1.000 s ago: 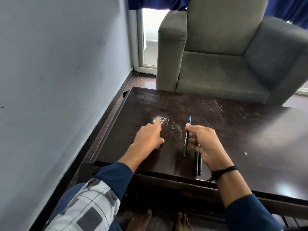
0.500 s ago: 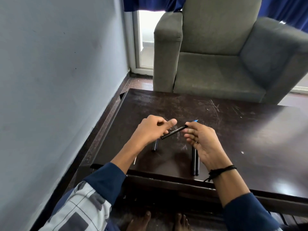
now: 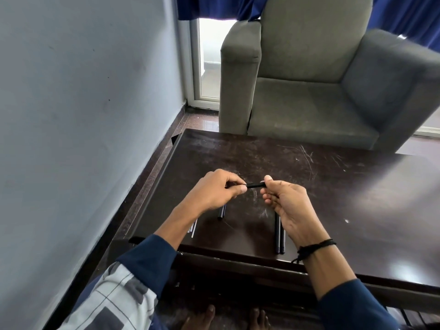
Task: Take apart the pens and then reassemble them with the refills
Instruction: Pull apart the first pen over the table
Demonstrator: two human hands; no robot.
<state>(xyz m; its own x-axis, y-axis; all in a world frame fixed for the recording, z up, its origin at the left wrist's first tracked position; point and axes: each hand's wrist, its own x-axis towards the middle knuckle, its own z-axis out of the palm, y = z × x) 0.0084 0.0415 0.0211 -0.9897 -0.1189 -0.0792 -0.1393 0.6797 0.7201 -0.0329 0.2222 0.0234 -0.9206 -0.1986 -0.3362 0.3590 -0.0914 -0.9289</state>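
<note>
A black pen (image 3: 256, 185) is held level above the dark wooden table (image 3: 333, 198). My left hand (image 3: 214, 194) pinches its left end between thumb and fingers, and my right hand (image 3: 288, 206) grips its right end. Two black pen barrels (image 3: 280, 236) lie side by side under my right hand, near the front edge. Another black pen piece (image 3: 222, 211) lies below my left hand. Thin pale refills (image 3: 193, 228) rest beside my left forearm, partly hidden by it.
A grey armchair (image 3: 321, 86) stands just behind the table. A blue-grey wall (image 3: 83, 115) runs close along the left side. My bare feet (image 3: 228, 317) show under the table's front edge.
My left hand left the tabletop and took the pen's free end. The pen turned from upright on the table to level between both hands, its blue tip now hidden by my right hand.
</note>
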